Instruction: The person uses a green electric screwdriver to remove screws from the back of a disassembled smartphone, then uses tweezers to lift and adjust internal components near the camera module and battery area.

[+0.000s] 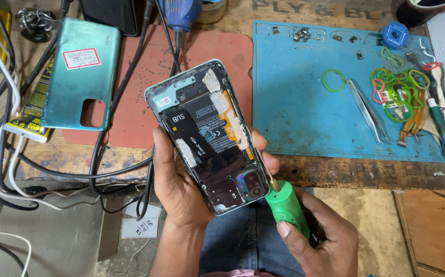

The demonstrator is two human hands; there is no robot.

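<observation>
My left hand [177, 187] grips an opened phone [209, 134] with its back cover off; the black battery, orange flex strip, bits of white tape and camera module show. My right hand [322, 237] holds a green-handled screwdriver [286, 206], and its metal tip touches the phone's lower right edge beside the camera module. The phone is tilted, with its camera end toward me, held above the bench edge and my lap.
The teal phone back cover [81, 72] lies at the left on a red mat [140, 87]. To the right a blue work mat [304, 107] carries tweezers [367, 110], green rubber bands [397, 87], small screws and tools. Black and white cables [7, 133] run along the left.
</observation>
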